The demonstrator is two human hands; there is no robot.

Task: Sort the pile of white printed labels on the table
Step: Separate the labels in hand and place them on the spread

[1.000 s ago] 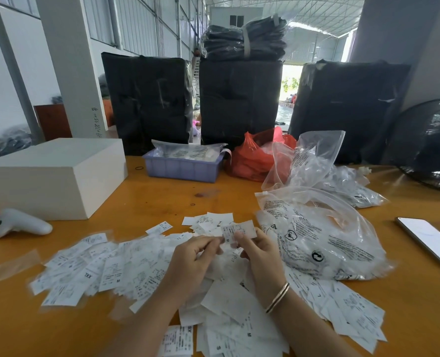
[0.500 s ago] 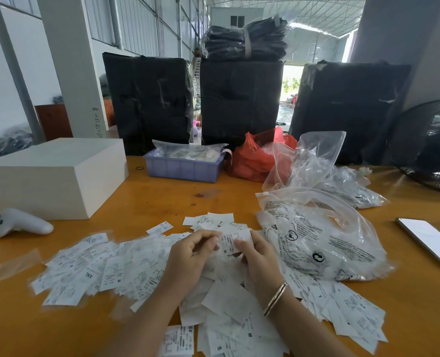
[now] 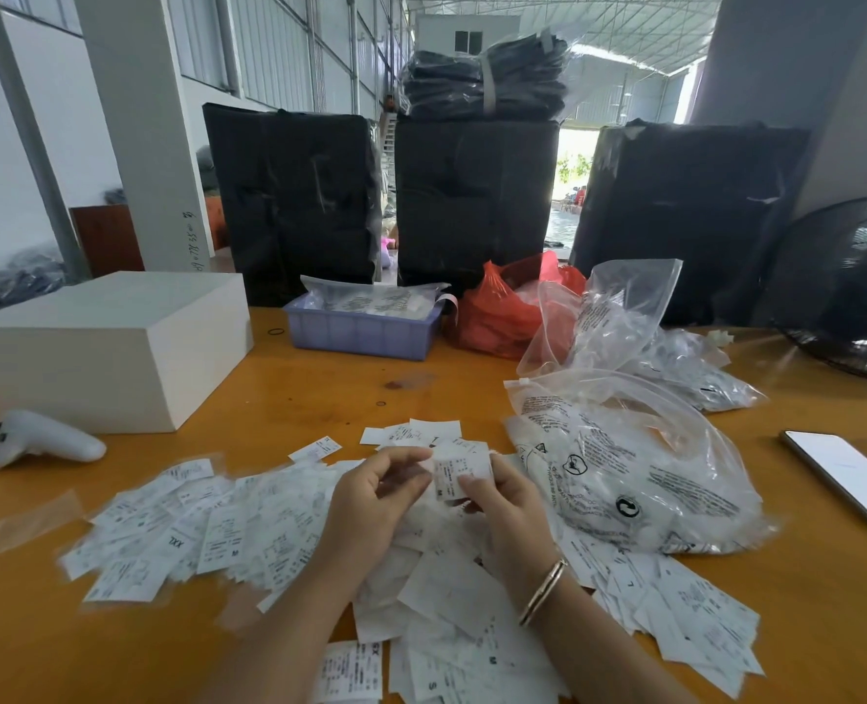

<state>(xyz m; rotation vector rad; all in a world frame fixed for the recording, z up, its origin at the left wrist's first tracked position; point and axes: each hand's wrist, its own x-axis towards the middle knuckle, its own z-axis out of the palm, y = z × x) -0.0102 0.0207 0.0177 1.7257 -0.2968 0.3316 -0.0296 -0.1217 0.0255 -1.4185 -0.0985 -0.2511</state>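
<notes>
Labels, small white slips with black print, cover our bench, one reading "XXL", while both our left hand and right hand pinch one label.

Table glossy wood; labels matt, perhaps paper; bags clear plastic.
</notes>
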